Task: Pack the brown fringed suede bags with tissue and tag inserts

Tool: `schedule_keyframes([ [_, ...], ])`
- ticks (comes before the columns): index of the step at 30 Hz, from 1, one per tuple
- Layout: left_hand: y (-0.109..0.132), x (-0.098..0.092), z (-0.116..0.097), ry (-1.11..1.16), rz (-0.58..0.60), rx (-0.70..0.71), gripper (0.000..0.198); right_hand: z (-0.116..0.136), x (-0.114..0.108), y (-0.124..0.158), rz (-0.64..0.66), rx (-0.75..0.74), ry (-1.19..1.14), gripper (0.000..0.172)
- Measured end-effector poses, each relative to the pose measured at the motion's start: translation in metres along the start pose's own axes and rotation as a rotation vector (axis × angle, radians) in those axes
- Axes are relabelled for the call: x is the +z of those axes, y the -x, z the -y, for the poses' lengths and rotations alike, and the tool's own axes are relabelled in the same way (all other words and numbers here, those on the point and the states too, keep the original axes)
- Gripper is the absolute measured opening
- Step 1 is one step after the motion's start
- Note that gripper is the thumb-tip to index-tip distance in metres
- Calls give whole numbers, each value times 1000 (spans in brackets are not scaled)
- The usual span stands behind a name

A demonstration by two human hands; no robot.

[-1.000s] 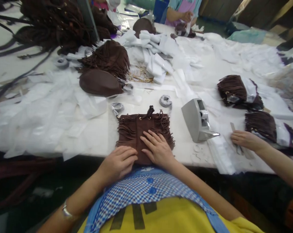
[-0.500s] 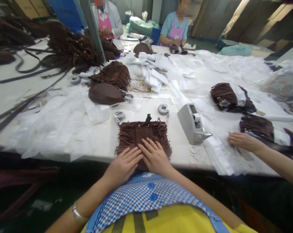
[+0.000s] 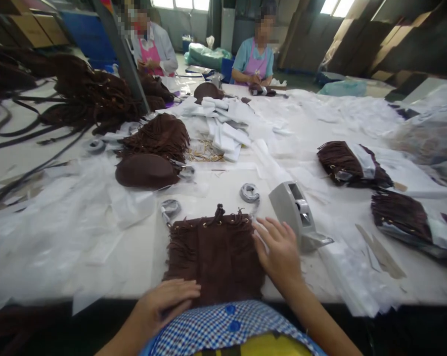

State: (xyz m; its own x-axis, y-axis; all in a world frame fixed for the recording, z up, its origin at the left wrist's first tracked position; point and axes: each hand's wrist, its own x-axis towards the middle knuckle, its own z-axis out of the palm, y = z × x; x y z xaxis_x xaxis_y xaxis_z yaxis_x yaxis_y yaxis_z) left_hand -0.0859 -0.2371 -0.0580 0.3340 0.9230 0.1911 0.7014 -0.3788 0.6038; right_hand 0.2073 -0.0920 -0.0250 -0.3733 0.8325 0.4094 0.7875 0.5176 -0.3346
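A brown suede fringed bag (image 3: 212, 252) lies flat on the white table (image 3: 142, 257) right in front of me. My left hand (image 3: 164, 304) rests flat on the bag's near left corner, fingers stretched toward the right. My right hand (image 3: 279, 254) hovers with fingers spread at the bag's right edge, beside a grey tape dispenser (image 3: 295, 212). Neither hand holds anything.
Small tape rolls (image 3: 249, 193) lie beyond the bag. More brown fringed bags (image 3: 345, 163) sit at right and left (image 3: 149, 153), among white wrapping sheets (image 3: 60, 222). Dark straps pile up at far left. Two people (image 3: 255, 62) work at the far end.
My right hand slid off the bag's middle to its right edge. The left hand drew back to the near corner. The other person's arm at right has left the view. The camera tilted up.
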Motion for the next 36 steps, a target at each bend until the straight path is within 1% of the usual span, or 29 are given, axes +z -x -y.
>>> schedule_keyframes([
  [1,-14,-12,-2,89,-25,-111,27,3,1,-9,-3,-21,-80,29],
  [2,-29,-24,-3,127,-92,-223,28,8,4,-18,2,-45,-169,29],
  [3,-47,-33,-3,113,-196,-275,25,15,9,-28,9,-65,-251,29],
  [4,-65,-41,-2,67,-272,-284,24,24,15,-37,15,-80,-319,27],
  [5,-82,-45,2,12,-331,-261,24,32,23,-47,23,-97,-368,25],
  [6,-98,-47,8,-42,-338,-231,26,39,31,-55,38,-123,-404,24],
  [7,-110,-46,15,-92,-309,-181,29,44,39,-61,63,-158,-430,22],
  [9,-124,-40,34,-175,-191,-59,31,50,54,-68,141,-243,-450,21],
  [10,-124,-37,42,-220,-137,-14,30,49,61,-69,184,-279,-445,22],
  [11,-120,-36,50,-273,-101,3,28,48,66,-68,218,-305,-434,23],
  [12,-112,-37,55,-338,-88,-18,27,45,71,-66,238,-319,-423,24],
  [13,-102,-40,58,-415,-89,-82,26,42,75,-63,243,-328,-414,26],
  [14,-90,-46,58,-493,-77,-183,25,38,78,-60,232,-337,-407,28],
  [15,-79,-54,56,-556,-33,-306,25,36,80,-56,211,-346,-402,29],
  [17,-61,-71,46,-600,133,-554,28,35,82,-53,164,-369,-398,32],
  [18,-57,-78,40,-590,203,-644,29,37,82,-53,147,-377,-398,34],
  [19,-57,-84,34,-569,225,-692,29,41,82,-56,140,-380,-398,35],
  [20,-61,-87,30,-543,194,-690,28,47,83,-59,146,-380,-392,36],
  [21,-68,-87,28,-513,125,-646,27,54,83,-64,166,-384,-378,37],
  [22,-76,-84,28,-484,46,-576,27,61,84,-69,197,-394,-351,37],
  [23,-85,-80,30,-445,-2,-496,28,68,85,-74,237,-408,-313,38],
  [24,-93,-76,34,-407,-12,-431,29,75,87,-79,284,-425,-272,38],
  [26,-105,-66,44,-354,10,-360,29,84,89,-84,368,-466,-206,35],
  [28,-108,-61,54,-319,37,-367,28,84,92,-83,404,-521,-195,25],
  [30,-106,-60,58,-254,55,-407,26,79,93,-78,398,-598,-239,17],
  [32,-105,-62,58,-209,78,-447,24,72,93,-72,383,-653,-317,12],
  [34,-110,-63,57,-213,97,-458,20,69,91,-68,355,-654,-401,10],
  [36,-118,-63,57,-211,128,-443,17,69,90,-65,296,-596,-469,14],
])
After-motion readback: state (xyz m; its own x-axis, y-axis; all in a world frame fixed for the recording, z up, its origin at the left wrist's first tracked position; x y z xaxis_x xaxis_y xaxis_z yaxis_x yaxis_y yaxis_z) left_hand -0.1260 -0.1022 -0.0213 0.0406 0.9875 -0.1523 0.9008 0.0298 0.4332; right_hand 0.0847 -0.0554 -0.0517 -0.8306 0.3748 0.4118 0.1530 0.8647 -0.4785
